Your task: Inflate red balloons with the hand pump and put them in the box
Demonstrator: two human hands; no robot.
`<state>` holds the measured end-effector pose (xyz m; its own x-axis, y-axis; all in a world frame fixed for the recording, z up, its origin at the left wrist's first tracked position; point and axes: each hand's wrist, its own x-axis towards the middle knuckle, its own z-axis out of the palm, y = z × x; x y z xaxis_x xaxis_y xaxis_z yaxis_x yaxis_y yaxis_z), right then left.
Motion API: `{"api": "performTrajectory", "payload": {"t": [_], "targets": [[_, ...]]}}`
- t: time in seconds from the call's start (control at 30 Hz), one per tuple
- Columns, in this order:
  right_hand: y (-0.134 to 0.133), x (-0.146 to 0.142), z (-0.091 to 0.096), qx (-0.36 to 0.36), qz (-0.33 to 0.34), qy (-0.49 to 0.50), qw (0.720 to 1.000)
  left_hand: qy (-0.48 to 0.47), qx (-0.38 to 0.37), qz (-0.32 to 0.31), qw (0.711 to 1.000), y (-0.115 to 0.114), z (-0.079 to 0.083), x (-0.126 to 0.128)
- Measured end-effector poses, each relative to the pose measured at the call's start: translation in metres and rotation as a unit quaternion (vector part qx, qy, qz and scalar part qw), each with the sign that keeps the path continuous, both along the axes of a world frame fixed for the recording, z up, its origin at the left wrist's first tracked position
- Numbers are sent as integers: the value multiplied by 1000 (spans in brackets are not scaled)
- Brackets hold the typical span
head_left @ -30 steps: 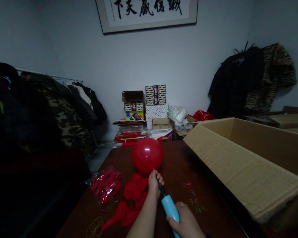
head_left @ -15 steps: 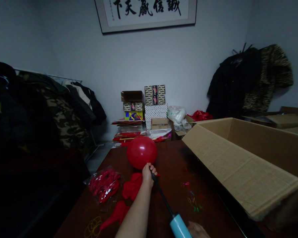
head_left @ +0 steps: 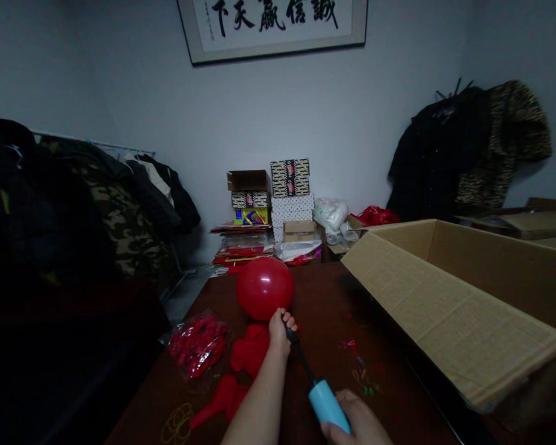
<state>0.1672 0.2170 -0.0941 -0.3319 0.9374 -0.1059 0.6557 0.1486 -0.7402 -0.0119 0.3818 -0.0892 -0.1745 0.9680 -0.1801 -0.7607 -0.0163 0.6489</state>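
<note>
Left hand [head_left: 279,327] pinches red balloon [head_left: 265,288] onto pump nozzle (right hand [head_left: 358,423] grips blue pump [head_left: 328,405])

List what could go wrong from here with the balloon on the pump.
1. Only the left hand pinches the red balloon by its neck onto the pump; a loose grip could let it slip off and deflate.
2. The thin rod is drawn out of the blue pump body in the right hand; an off-axis push might bend it.

A large open cardboard box [head_left: 445,309] fills the right of the frame, patterned boxes [head_left: 291,191] are stacked at centre, and coats [head_left: 472,148] hang at upper right.
</note>
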Motion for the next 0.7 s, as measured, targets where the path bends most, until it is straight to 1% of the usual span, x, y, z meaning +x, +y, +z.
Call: {"api": "performTrajectory", "payload": {"t": [0.07, 0.1, 0.2, 0.27, 0.37, 0.5, 0.6, 0.7], "targets": [[8, -11, 17, 0, -24, 9, 1000, -1, -3, -4, 1000, -5, -4, 7], [14, -17, 22, 0, -39, 16, 999, -2, -6, -7, 1000, -7, -6, 10], [32, -31, 26, -1, -70, 22, 997, -1, -23, -21, 1000, -11, -11, 16], [40, -37, 21, -1, -76, 14, 997, 1, -32, -23, 999, -12, -15, 15], [40, -42, 12, 6, -76, -11, 997, 17, -34, -18, 999, -13, -20, 10], [28, -43, 5, 15, -88, -70, 994, 48, -35, -35, 998, -15, -29, 8], [17, -42, -2, 14, -95, -110, 989, 51, -35, -36, 997, -16, -36, 10], [7, -37, -18, 27, -89, -137, 986, 41, -45, -34, 998, -14, -40, 10]]}}
